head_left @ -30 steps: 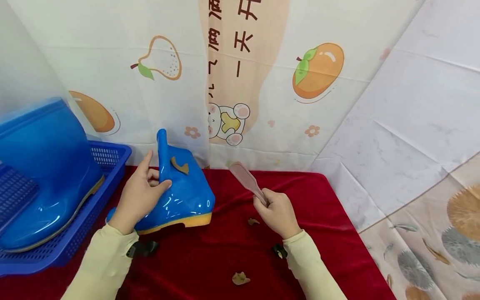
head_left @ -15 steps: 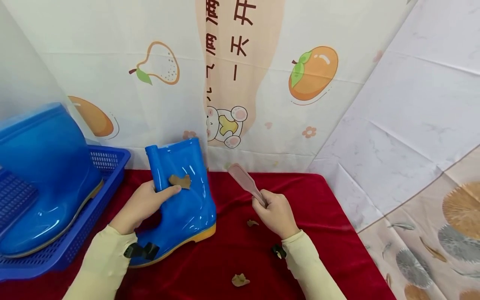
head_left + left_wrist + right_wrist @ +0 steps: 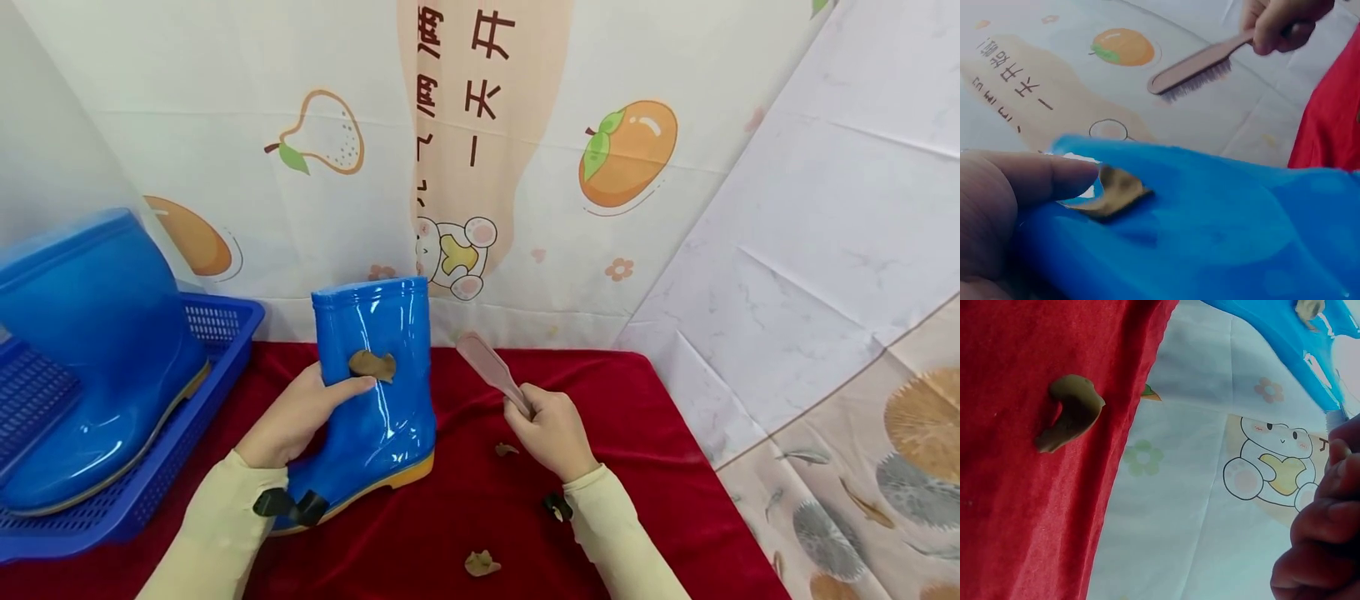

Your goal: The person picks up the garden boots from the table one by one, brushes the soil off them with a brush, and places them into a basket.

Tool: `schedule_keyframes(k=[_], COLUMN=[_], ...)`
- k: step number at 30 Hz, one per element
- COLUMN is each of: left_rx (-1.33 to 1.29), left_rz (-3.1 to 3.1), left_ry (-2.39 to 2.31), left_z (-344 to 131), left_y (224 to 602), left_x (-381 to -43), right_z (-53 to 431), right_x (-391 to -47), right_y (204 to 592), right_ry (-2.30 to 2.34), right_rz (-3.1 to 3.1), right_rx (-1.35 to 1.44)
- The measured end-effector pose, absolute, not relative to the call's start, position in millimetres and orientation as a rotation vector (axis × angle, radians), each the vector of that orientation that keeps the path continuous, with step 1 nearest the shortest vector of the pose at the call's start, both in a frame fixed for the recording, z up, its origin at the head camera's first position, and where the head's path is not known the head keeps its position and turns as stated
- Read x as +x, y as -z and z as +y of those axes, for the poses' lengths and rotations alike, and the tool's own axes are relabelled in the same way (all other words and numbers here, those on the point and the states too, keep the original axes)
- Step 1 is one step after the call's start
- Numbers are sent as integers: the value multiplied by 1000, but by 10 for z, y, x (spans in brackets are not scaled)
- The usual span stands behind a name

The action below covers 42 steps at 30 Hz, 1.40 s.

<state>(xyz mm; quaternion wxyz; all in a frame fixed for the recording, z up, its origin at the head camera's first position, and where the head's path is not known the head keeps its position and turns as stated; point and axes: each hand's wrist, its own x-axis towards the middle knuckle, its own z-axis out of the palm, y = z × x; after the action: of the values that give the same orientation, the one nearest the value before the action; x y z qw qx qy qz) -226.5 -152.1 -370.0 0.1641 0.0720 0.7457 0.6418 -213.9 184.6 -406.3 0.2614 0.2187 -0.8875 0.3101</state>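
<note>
A blue rain boot [image 3: 378, 417] with a yellow sole stands on the red cloth, its toe toward the lower left. My left hand [image 3: 300, 408] grips the boot's shaft from the left, thumb across its side and the other fingers hidden behind. Beside the thumb tip, a brown clay-like patch [image 3: 372, 365] sticks to the shaft; in the left wrist view the patch [image 3: 1124, 190] has a raised edge. My right hand [image 3: 553, 427] holds a pinkish brush [image 3: 487, 365] by its handle, apart from the boot. Its bristles show in the left wrist view, pointing down.
At the left, a blue plastic basket [image 3: 225, 321] holds a second blue boot [image 3: 97, 358]. Two brown scraps, one small [image 3: 506, 449] and one nearer [image 3: 482, 563], lie on the red cloth [image 3: 630, 433]. A printed curtain hangs behind the table.
The left hand has turned the boot from tilted over to upright, its opening now at the top and its patched side facing me. The right hand with the brush has hardly moved.
</note>
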Motion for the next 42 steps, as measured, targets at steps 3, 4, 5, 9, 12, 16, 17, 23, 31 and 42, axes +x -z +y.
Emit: schedule_keyframes(k=[3, 4, 5, 9, 12, 16, 17, 23, 31, 42], left_rx=[190, 194, 198, 209, 188, 168, 170, 217, 273, 362], left_rz=[2128, 2127, 2123, 2020, 1909, 1839, 1852, 2039, 2190, 2534], left_ry=[-1839, -1847, -1857, -1932, -2000, -2074, -2075, -2003, -1885, -1660], left_z=[-1501, -1491, -1479, -1411, -1348, -1262, -1242, -1150, -1153, -1231], left_y=[3712, 3716, 3718, 3696, 3666, 3670, 3683, 3764, 3781, 3778], left_x=[-2234, -2225, -2214, -2171, -2128, -2093, -2090, -2097, -2115, -2175], right_z=[1838, 1834, 1830, 1818, 1810, 1799, 1798, 1797, 1714, 1390], right_x=[-2134, -2132, -2131, -2129, -2128, -2132, -2133, -2131, -2035, -1973], right_y=[4064, 4060, 4054, 4034, 4018, 4004, 4004, 4007, 3969, 3723], right_ry=[-834, -834, -832, -824, -821, -816, -814, -814, -1062, -1301], right_rz=[-2394, -2392, -2391, -2393, -2399, -2405, -2407, -2407, -2374, -2258], right_rx=[605, 610, 613, 615, 611, 608, 607, 542, 591, 708])
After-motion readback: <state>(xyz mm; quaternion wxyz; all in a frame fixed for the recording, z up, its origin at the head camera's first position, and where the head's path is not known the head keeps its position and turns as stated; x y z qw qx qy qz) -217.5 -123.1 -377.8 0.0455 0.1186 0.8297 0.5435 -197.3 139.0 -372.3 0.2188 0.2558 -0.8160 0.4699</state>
